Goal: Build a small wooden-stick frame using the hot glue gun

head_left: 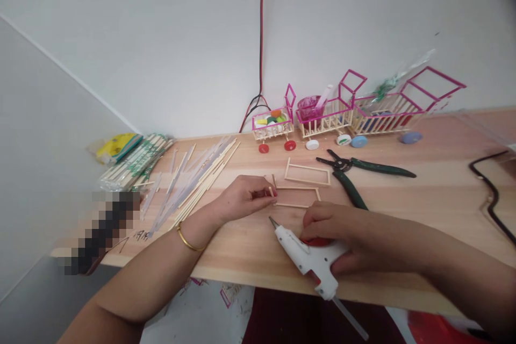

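Observation:
My right hand is closed around a white glue gun whose metal nozzle points up and to the left; a clear glue stick sticks out of its back end. In a pinch, my left hand holds a short wooden stick at the left end of a small rectangular stick frame lying on the table. Whether the short stick touches that frame, I cannot tell. Just behind lies a second rectangular stick frame.
Dark green-handled pliers lie open behind my right hand. Small stick carts with bottle-cap wheels line the wall. Loose wooden sticks and clear glue sticks lie left, near bagged chopsticks. A black cable crosses the right side.

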